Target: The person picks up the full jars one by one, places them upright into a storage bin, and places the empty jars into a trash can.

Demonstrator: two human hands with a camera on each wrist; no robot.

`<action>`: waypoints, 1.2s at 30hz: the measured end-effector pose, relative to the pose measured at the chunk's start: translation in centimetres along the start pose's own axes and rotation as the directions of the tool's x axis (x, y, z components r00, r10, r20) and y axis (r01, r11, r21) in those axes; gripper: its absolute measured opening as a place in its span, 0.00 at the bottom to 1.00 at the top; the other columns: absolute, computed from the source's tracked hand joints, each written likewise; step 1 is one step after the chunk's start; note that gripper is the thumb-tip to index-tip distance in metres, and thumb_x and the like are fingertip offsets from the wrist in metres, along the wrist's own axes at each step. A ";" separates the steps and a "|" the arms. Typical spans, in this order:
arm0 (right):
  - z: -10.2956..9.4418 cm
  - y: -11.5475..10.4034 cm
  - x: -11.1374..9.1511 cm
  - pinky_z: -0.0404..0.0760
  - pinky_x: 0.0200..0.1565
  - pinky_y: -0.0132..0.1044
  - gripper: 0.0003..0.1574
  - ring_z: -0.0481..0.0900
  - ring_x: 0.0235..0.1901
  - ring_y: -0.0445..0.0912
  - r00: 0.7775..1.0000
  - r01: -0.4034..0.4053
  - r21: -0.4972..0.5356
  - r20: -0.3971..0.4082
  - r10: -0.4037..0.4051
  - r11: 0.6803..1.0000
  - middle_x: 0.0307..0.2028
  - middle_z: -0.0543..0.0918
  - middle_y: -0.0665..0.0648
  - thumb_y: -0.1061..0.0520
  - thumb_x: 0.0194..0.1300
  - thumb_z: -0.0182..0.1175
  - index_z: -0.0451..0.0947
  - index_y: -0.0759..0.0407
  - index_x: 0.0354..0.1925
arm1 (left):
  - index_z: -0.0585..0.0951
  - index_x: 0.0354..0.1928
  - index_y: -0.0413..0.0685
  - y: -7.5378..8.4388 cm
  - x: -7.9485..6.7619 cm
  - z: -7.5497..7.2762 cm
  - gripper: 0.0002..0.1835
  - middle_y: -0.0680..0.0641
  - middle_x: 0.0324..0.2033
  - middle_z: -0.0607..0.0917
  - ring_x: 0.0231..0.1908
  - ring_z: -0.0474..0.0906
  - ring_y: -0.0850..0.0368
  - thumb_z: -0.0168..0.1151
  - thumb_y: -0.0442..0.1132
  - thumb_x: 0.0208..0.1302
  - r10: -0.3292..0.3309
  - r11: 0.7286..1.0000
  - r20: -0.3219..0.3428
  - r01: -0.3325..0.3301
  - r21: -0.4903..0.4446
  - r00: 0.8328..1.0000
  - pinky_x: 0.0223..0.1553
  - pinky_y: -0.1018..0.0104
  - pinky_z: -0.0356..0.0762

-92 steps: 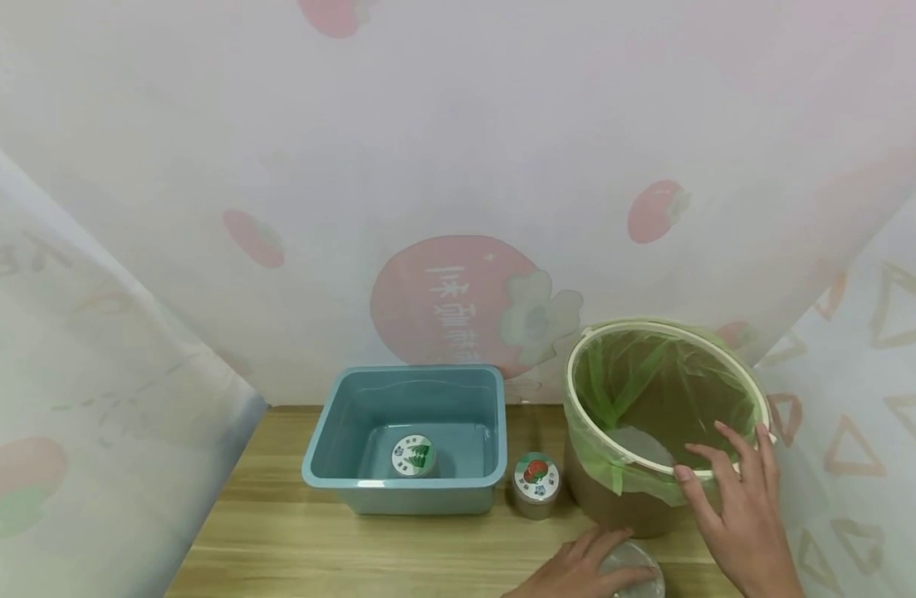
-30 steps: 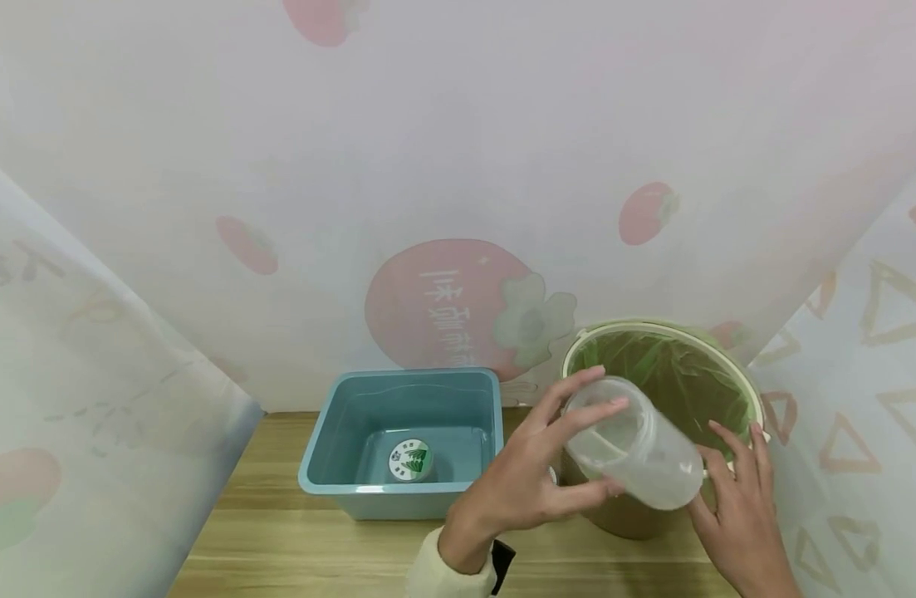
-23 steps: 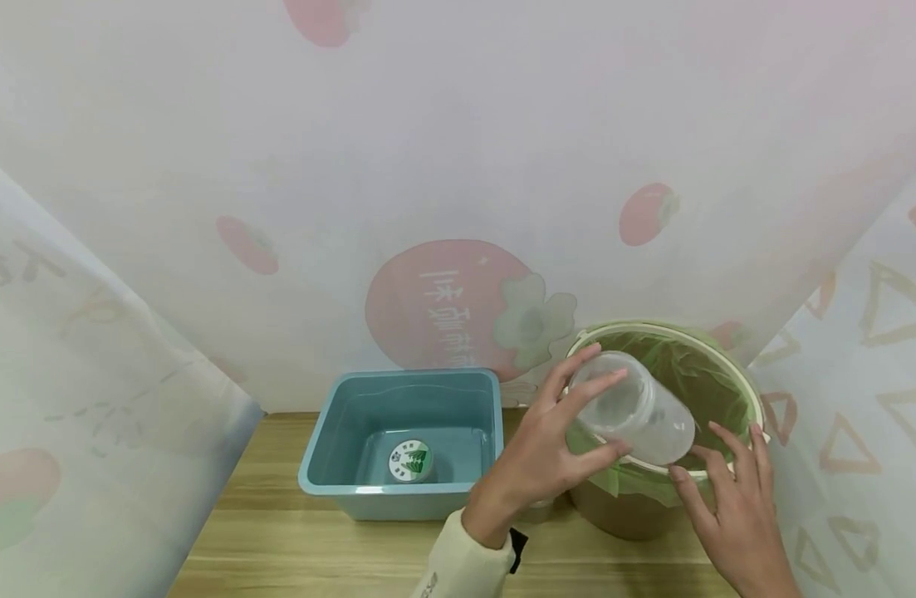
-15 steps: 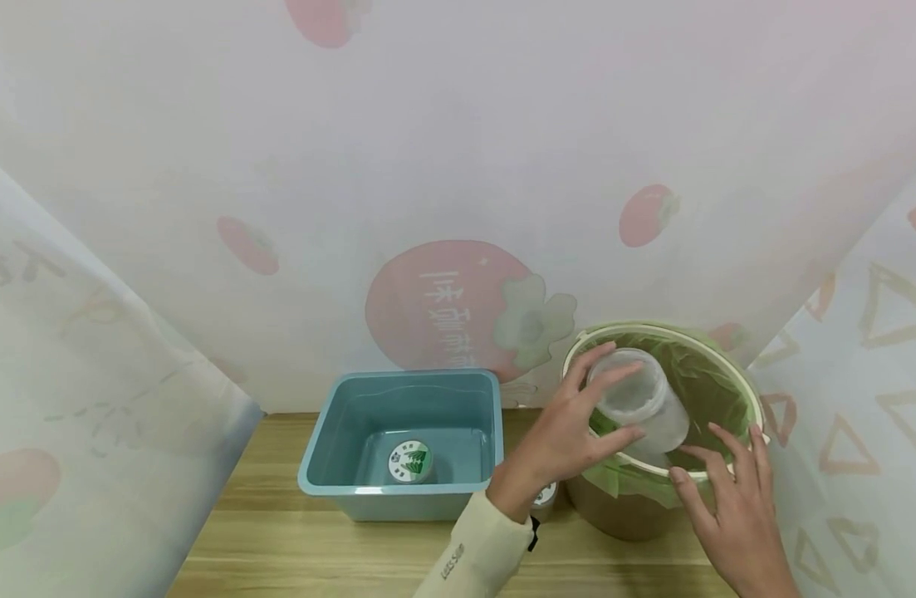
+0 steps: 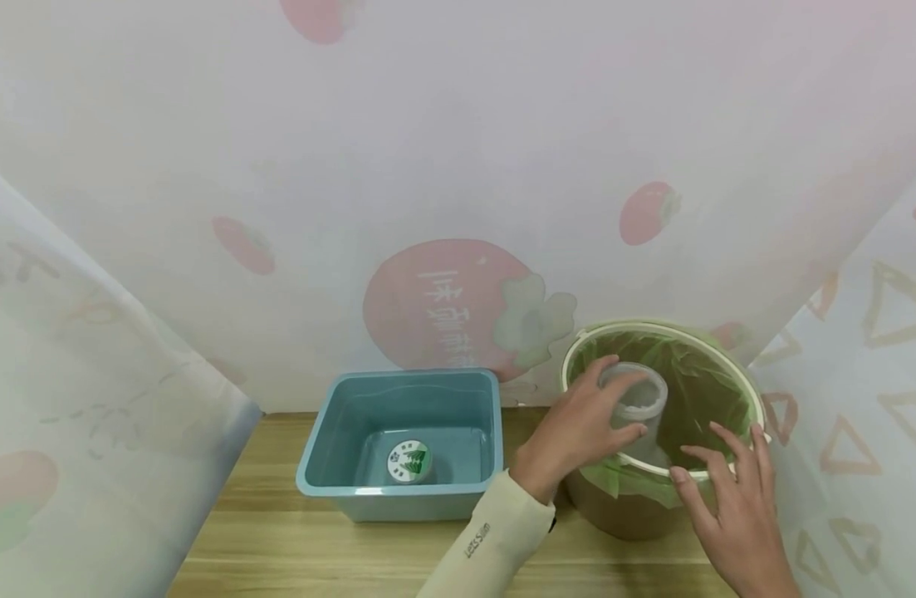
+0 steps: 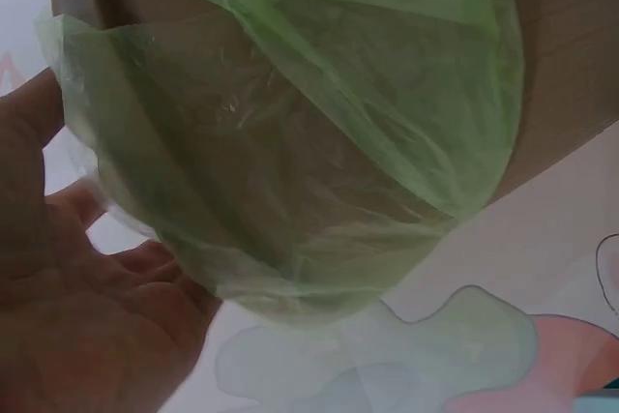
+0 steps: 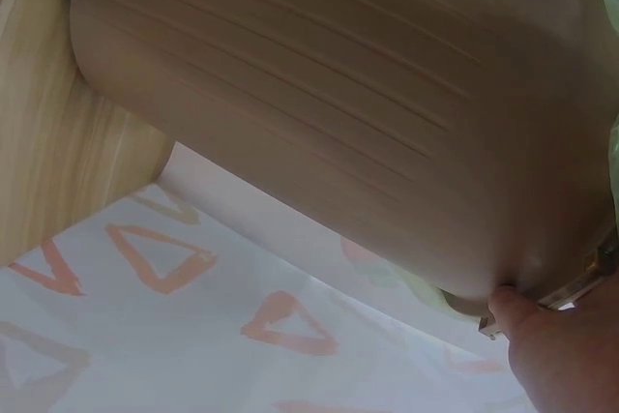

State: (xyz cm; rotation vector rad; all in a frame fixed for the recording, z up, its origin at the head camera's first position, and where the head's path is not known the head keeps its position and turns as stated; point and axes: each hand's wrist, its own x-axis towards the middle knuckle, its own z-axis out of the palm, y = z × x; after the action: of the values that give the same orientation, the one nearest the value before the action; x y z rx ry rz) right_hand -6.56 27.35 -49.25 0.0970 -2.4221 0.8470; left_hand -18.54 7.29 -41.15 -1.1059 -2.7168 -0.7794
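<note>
A brown trash bin (image 5: 625, 519) with a cream rim and a green bag liner (image 5: 685, 357) stands at the right. My left hand (image 5: 577, 428) reaches into its mouth, fingers and thumb around a clear plastic jar (image 5: 649, 407). The jar's open top faces up, and its lower part sits below the bin's rim. At the near right of the rim, my right hand (image 5: 737, 511) grips the edge, its thumb (image 7: 513, 307) against the outer wall in the right wrist view. The left wrist view shows the liner covering the jar from sight.
A blue plastic tub (image 5: 409, 502) stands left of the bin on the wooden table (image 5: 301, 552). Inside the tub is a round container with a white-and-green lid (image 5: 409, 461). Printed cloth walls (image 5: 465, 124) close off the back and sides.
My left hand has lifted the jar off the table, carried it tilted over the bin, then lowered it inside, more upright. My right hand stays at the rim.
</note>
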 end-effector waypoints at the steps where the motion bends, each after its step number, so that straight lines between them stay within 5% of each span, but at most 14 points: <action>1: 0.0 0.0 0.0 0.38 0.78 0.80 0.20 0.31 0.87 0.69 1.000 -0.002 0.000 0.001 0.002 1.000 0.76 0.64 0.77 0.51 0.81 0.62 0.81 0.66 0.58 | 0.68 0.82 0.69 0.1 0.1 0.0 0.38 0.48 0.83 0.64 0.75 0.75 0.51 0.71 0.56 0.75 -0.014 1.000 0.017 0.014 0.010 1.000 0.61 0.61 0.84; 7: 0.2 0.0 0.1 0.43 0.73 0.86 0.21 0.30 0.86 0.71 1.000 -0.016 0.008 0.016 0.016 1.000 0.77 0.62 0.77 0.52 0.81 0.62 0.80 0.68 0.58 | 0.63 0.85 0.70 0.3 0.1 0.4 0.36 0.51 0.83 0.64 0.77 0.71 0.54 0.62 0.58 0.81 -0.055 0.998 0.055 0.052 0.041 0.997 0.63 0.59 0.84; 11: 0.3 0.0 0.1 0.37 0.74 0.86 0.20 0.29 0.86 0.71 1.000 -0.024 0.010 0.018 0.024 1.000 0.77 0.63 0.77 0.51 0.81 0.62 0.80 0.67 0.56 | 0.67 0.83 0.68 0.2 -0.1 0.4 0.33 0.51 0.82 0.67 0.78 0.71 0.53 0.60 0.57 0.82 -0.012 0.998 0.025 0.010 0.055 1.000 0.67 0.58 0.82; 22: 0.2 0.1 0.2 0.46 0.72 0.87 0.20 0.29 0.86 0.70 0.999 -0.032 0.007 0.016 0.032 0.999 0.77 0.62 0.77 0.52 0.81 0.62 0.80 0.68 0.57 | 0.75 0.78 0.66 0.3 -0.5 0.1 0.26 0.53 0.79 0.72 0.78 0.69 0.53 0.58 0.57 0.83 0.092 0.981 -0.031 -0.086 0.172 0.995 0.71 0.55 0.78; 36: 0.2 0.2 0.2 0.43 0.76 0.83 0.18 0.30 0.87 0.69 1.000 -0.019 0.018 0.002 0.019 1.000 0.76 0.63 0.77 0.52 0.81 0.62 0.80 0.67 0.55 | 0.68 0.83 0.63 -1.0 -3.3 -0.2 0.32 0.50 0.80 0.70 0.81 0.64 0.47 0.62 0.52 0.81 0.099 0.993 -0.218 -0.081 0.090 0.971 0.79 0.47 0.68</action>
State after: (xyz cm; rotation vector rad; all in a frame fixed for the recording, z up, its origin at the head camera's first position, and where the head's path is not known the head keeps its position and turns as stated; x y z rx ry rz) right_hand -6.87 27.43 -49.34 0.0821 -2.4213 0.8780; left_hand -16.83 4.49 -42.37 -1.0484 -2.4727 -0.7261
